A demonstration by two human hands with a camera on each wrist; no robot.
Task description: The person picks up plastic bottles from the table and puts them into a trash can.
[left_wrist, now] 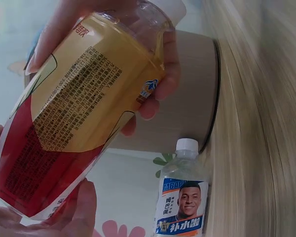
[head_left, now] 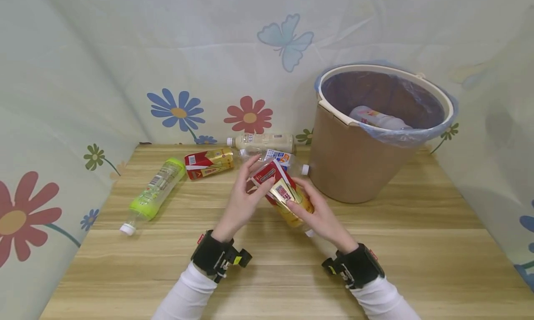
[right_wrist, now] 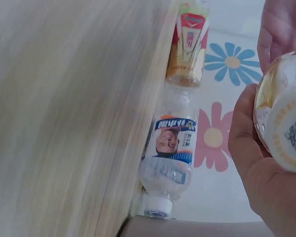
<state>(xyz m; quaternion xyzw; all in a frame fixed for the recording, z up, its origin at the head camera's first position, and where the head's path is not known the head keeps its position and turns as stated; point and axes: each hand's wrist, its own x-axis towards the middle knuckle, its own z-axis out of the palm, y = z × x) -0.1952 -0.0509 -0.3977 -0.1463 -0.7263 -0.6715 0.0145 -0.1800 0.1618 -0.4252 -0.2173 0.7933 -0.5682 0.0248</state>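
Both hands hold one plastic bottle (head_left: 280,190) with a red and gold label, tilted above the table. My left hand (head_left: 246,197) grips its base end, at the red part of the label. Around the gold, capped end curl the fingers of my right hand (head_left: 319,213). The left wrist view shows small print on the bottle's label (left_wrist: 79,94). In the right wrist view its white cap (right_wrist: 291,131) faces the camera. Behind the hands lies a clear bottle (head_left: 297,164) with a blue and orange label, partly hidden in the head view.
A brown bin (head_left: 350,157) with a bag liner stands at the back right, a white bottle (head_left: 379,118) inside. Also lying on the table (head_left: 400,264) are a green-labelled bottle (head_left: 160,188), another red and gold bottle (head_left: 210,163) and a cream-coloured bottle (head_left: 264,141) near the wall.
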